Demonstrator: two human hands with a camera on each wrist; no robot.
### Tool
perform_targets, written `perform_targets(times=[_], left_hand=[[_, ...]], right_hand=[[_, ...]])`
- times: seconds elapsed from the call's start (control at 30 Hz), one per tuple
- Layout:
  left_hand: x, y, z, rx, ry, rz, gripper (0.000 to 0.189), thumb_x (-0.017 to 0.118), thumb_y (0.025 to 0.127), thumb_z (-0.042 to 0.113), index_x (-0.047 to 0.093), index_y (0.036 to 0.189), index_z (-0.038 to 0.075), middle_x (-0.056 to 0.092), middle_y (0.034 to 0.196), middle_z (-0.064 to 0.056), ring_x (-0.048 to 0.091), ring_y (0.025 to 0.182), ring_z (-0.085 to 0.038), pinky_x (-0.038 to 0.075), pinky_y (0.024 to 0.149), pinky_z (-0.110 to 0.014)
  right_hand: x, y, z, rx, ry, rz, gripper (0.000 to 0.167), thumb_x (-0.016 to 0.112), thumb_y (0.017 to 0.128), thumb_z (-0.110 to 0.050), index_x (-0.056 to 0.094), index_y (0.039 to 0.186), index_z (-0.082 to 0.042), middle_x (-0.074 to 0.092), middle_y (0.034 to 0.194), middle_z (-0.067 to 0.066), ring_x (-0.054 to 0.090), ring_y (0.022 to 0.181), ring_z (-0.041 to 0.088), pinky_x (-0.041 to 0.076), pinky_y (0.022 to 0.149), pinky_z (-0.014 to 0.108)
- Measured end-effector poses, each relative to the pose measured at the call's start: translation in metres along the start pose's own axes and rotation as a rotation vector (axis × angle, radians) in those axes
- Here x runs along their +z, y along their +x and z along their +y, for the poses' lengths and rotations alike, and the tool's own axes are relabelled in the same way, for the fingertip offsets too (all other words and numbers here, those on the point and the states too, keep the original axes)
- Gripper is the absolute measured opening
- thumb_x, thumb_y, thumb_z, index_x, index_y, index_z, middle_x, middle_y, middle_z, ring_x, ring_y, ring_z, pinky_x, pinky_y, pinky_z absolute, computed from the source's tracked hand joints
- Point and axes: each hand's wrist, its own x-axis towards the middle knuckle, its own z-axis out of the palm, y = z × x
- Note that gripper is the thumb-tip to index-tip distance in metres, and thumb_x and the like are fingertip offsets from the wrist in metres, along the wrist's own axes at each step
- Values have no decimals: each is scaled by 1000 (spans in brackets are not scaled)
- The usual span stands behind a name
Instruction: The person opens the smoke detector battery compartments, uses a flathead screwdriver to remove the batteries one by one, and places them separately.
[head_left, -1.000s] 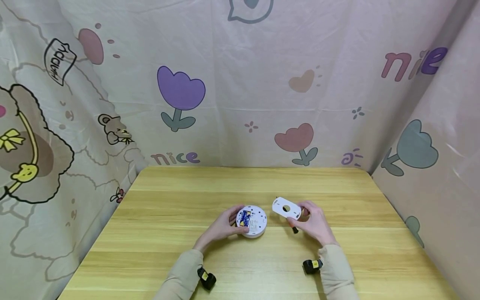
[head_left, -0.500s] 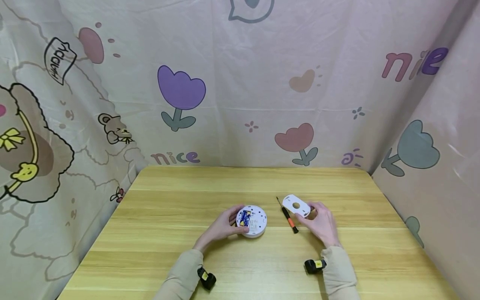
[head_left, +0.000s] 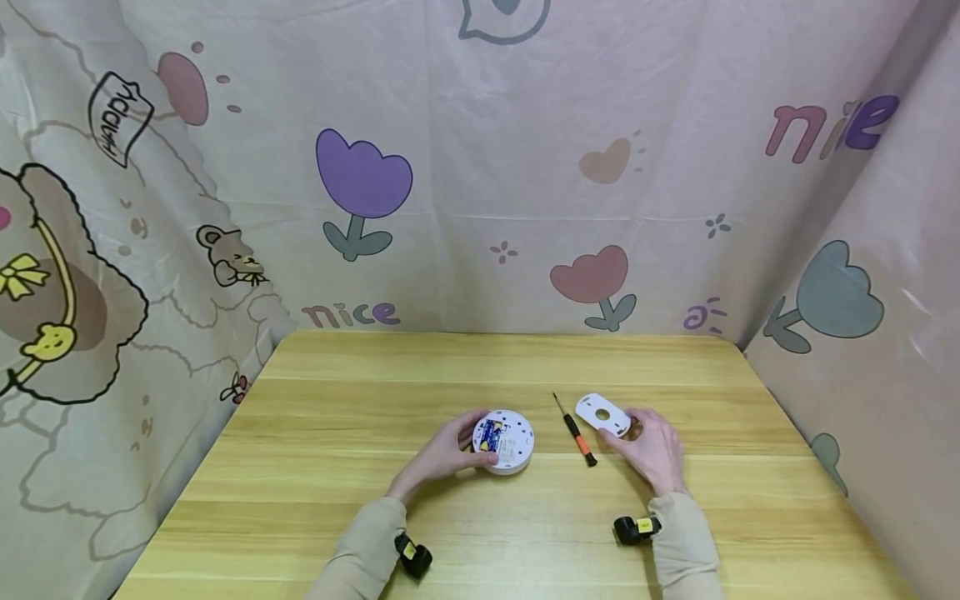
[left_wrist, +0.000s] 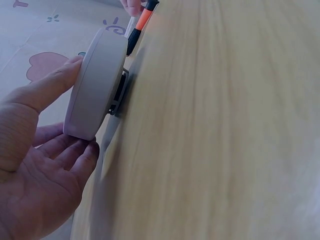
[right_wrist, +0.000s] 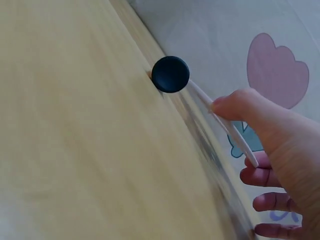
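We pinch the plate (head_left: 613,418) in our right hand (head_left: 652,450), drawn rightward, baring the screwdriver (head_left: 577,434), lower right-centre; our left hand (head_left: 447,451) grips the disc (head_left: 514,442); the 2 parts sit farther apart.

Flower-printed curtain (head_left: 480,167) behind wooden table (head_left: 765,517)

You are reaching forward with your left arm (head_left: 365,546) and your right arm (head_left: 684,546), both in long sleeves and slanting inward. Your left hand (head_left: 448,450) is gripping — left thumb (left_wrist: 52,87) stretching along one side, left fingers (left_wrist: 84,159) bending round the other. Your right hand (head_left: 652,446) is pinching between right thumb (right_wrist: 247,106) and fingertips — the lower right fingers (right_wrist: 275,201) are curling loosely. Your hands are staying well apart.
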Motion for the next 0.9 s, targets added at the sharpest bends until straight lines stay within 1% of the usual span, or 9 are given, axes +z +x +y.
perform_targets(times=[0.13,0.23,0.3,0.37,0.57,0.67,0.9], left_hand=[[0,1,-1,1,5,2,89,82,85,20,32,152,-8,35,159,-29,37,146,-46,33,121,-52],[0,1,-2,0,4,1,88,81,85,20,31,152,-8,34,159,-29,37,146,-46,34,121,-51],[-1,1,-2,1,1,0,88,81,85,19,31,152,-8,34,159,-29,37,146,-46,33,122,-52],[-1,1,-2,4,-1,-2,87,80,86,18,31,152,-9,34,158,-30,37,146,-46,33,122,-52],[-1,0,-1,3,-5,-3,87,81,85,18,31,152,-8,34,159,-29,37,146,-45,34,122,-52],[-1,-1,-1,6,-3,-3,87,81,85,19,31,152,-8,34,159,-29,37,146,-45,34,121,-51],[-1,0,-2,11,-11,-7,86,80,86,18,31,152,-8,34,158,-30,37,146,-46,33,121,-51]], right_hand=[[0,1,4,20,-19,-21,69,83,75,-49,66,123,-1,68,119,24,62,107,41,49,91,57],[0,2,7,13,-31,-28,72,82,75,-51,66,123,0,67,120,25,61,110,43,47,96,61],[1,3,9,1,-35,-24,71,82,75,-51,66,122,-1,67,119,25,61,109,43,46,97,62],[3,4,10,-12,-35,-14,69,83,74,-50,68,120,-1,68,116,24,62,106,42,46,96,61],[6,6,14,-34,-54,-1,63,85,73,-49,71,114,-3,68,102,17,61,94,35,45,88,54],[5,6,14,-31,-62,-17,63,84,74,-49,71,114,-2,68,102,17,60,94,35,45,87,53],[3,5,11,-22,-54,-36,64,84,75,-48,71,115,0,67,105,19,60,96,37,44,90,55]])
